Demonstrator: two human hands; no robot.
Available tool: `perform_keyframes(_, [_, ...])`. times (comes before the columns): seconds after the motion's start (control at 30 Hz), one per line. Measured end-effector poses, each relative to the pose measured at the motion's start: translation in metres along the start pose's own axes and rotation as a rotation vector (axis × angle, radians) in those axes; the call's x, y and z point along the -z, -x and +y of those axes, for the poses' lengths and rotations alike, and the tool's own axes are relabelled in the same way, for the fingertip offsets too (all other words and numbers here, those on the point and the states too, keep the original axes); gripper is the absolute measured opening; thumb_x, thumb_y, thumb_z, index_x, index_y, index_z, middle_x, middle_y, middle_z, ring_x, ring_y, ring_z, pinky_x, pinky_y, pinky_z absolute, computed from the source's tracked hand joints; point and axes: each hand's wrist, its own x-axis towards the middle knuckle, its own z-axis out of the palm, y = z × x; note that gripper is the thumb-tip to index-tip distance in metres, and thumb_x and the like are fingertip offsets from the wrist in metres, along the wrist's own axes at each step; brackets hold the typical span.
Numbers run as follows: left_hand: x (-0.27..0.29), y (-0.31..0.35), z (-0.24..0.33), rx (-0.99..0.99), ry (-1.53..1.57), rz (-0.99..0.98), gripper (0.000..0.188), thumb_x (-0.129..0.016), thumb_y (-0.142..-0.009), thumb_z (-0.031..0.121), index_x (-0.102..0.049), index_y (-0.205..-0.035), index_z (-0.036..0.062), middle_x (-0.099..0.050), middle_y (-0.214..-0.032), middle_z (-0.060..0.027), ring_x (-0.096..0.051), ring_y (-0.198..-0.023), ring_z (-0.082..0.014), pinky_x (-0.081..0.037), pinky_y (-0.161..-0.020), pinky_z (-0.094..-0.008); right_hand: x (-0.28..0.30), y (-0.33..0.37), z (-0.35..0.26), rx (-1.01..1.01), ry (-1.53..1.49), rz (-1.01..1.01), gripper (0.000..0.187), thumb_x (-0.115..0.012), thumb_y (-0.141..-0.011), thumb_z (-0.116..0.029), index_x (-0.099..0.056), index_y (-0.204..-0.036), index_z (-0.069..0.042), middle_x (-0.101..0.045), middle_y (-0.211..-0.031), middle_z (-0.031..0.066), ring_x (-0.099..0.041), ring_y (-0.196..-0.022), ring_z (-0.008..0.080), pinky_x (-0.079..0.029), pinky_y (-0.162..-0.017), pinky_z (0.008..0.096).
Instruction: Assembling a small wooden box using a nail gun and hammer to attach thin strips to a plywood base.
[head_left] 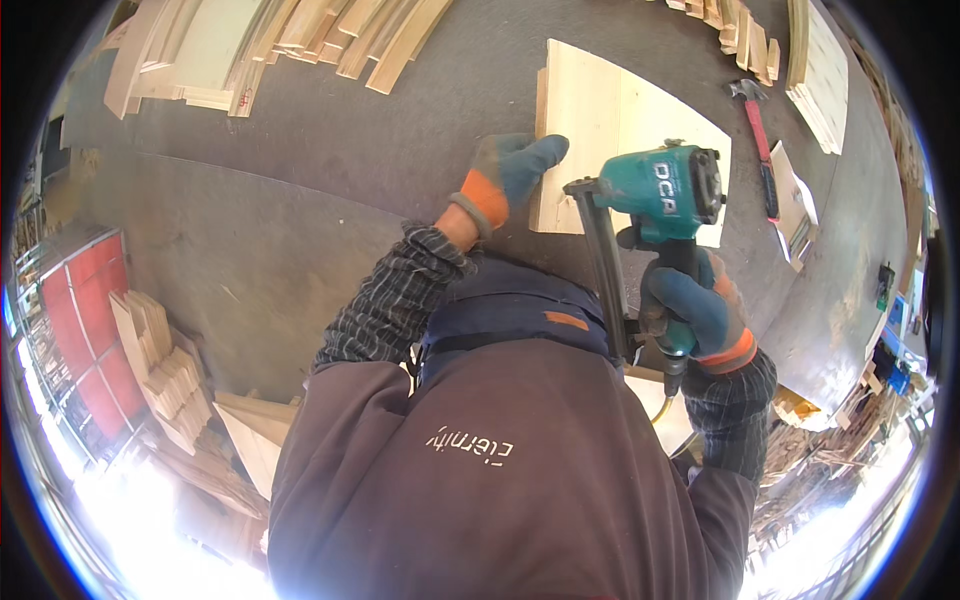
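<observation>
My right hand (700, 310), in a blue and orange glove, is wrapped round the handle of a teal and black nail gun (650, 195). A yellow hose hangs from the handle's lower end. The tool's long magazine points towards my body, and its nose is over a pale wooden panel (610, 110). The panel lies on the dark worktop and has a curved right side. My left hand (505, 180), gloved alike, is closed at the panel's left edge, with its thumb reaching over the top face. Its other fingers are curled and partly hidden.
A red-handled claw hammer (758, 140) lies right of the panel, beside a pale wooden piece (793, 205). Stacked wooden strips (340, 35) fill the far left; more boards (818, 80) stand far right. Cut pieces (160, 360) are piled at left, near a red panel (90, 330).
</observation>
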Motion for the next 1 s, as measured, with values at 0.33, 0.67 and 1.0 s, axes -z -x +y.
perform_keyframes(0.33, [0.002, 0.002, -0.011, -0.034, 0.028, -0.016, 0.059, -0.071, -0.093, 0.044, -0.074, -0.109, -0.0128, -0.076, -0.089, -0.0169, -0.073, -0.074, -0.0217, -0.057, -0.065, -0.0333, -0.015, -0.008, -0.001, 0.004, -0.05, -0.079, 0.048, -0.057, -0.093, -0.01, -0.06, -0.14, 0.002, -0.063, -0.075, 0.0038, -0.062, -0.062, 0.0102, -0.049, -0.056, 0.0259])
perform_keyframes(0.67, [0.004, 0.013, 0.0, -0.03, 0.028, -0.006, 0.051, -0.071, -0.093, 0.039, -0.076, -0.1, -0.0116, -0.075, -0.084, -0.0153, -0.072, -0.074, -0.0195, -0.056, -0.064, -0.0325, -0.017, -0.009, 0.0, -0.019, 0.04, -0.031, 0.043, -0.058, -0.094, -0.014, -0.064, -0.135, -0.001, -0.063, -0.075, 0.0036, -0.061, -0.063, 0.0111, -0.049, -0.058, 0.0261])
perform_keyframes(1.0, [0.002, 0.021, -0.025, 0.004, 0.043, -0.056, 0.053, -0.069, -0.098, 0.04, -0.075, -0.11, -0.0114, -0.077, -0.093, -0.0141, -0.072, -0.085, -0.0178, -0.056, -0.077, -0.0315, -0.012, -0.012, -0.021, 0.153, 0.023, 0.094, 0.056, -0.055, -0.094, -0.022, -0.055, -0.14, 0.011, -0.056, -0.063, 0.0019, -0.051, -0.051, 0.0101, -0.043, -0.052, 0.0258])
